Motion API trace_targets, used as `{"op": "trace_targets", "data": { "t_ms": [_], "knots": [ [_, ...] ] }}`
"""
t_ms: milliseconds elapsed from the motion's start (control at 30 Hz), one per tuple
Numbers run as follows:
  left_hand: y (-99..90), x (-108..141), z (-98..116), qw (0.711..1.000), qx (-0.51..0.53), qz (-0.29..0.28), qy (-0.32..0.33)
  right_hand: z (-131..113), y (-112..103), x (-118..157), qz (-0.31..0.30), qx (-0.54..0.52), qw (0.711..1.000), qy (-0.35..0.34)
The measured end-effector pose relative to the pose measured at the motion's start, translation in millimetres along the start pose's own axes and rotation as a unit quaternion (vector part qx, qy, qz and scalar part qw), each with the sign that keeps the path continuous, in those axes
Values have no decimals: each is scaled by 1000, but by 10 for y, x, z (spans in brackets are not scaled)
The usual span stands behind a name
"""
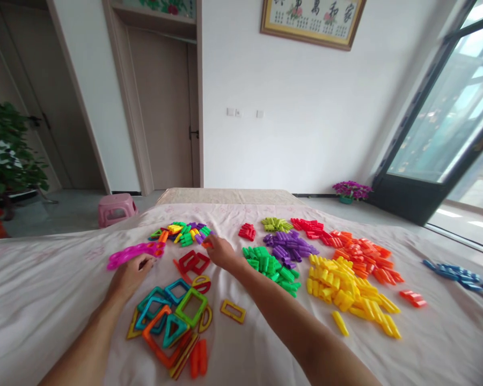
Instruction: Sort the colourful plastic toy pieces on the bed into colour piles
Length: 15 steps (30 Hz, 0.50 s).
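Note:
My left hand is curled closed beside a bright magenta plastic piece; whatever its fingers hold, if anything, is hidden. Orange pieces lie just beyond its fingertips. My right hand reaches to the right edge of a mixed heap of coloured plastic tubes. A small orange plastic piece shows in its pinched fingertips. Between the hands lie red magnetic frame tiles. Closer to me is a pile of frame tiles, among them a green square tile and an orange square tile.
Sorted tube piles spread to the right: green, purple, yellow, orange-red and blue. A yellow rectangular tile lies near my right forearm. The wrinkled tablecloth covers the table. A pink stool stands behind.

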<state>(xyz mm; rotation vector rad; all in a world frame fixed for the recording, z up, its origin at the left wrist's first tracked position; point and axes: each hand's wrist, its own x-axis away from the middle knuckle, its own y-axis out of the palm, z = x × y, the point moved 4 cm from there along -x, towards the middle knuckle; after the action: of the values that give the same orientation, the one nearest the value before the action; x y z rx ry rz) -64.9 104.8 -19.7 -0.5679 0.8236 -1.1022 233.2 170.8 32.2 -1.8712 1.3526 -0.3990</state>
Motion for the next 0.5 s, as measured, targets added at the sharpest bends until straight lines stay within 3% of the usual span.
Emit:
{"op": "trace_targets", "data": {
  "t_ms": [67, 133, 233, 367, 500],
  "knots": [
    [1, 0, 1, 1000, -1, -1, -3, 70, -99, 137, 5, -209, 975, 74],
    [-3, 5, 10, 1000, -8, -5, -5, 118, -199, 301, -1, -390, 913, 123],
    [-15, 10, 26, 1000, -18, -8, -2, 160, -382, 552, 13, -509, 851, 131],
    [-5, 2, -13, 1000, -22, -18, -6, 265, -599, 826, 47, -513, 849, 118],
    [72, -58, -239, 999, -24, -19, -10, 526, -905, 1061, 125, -445, 880, 108]
  ]
}}
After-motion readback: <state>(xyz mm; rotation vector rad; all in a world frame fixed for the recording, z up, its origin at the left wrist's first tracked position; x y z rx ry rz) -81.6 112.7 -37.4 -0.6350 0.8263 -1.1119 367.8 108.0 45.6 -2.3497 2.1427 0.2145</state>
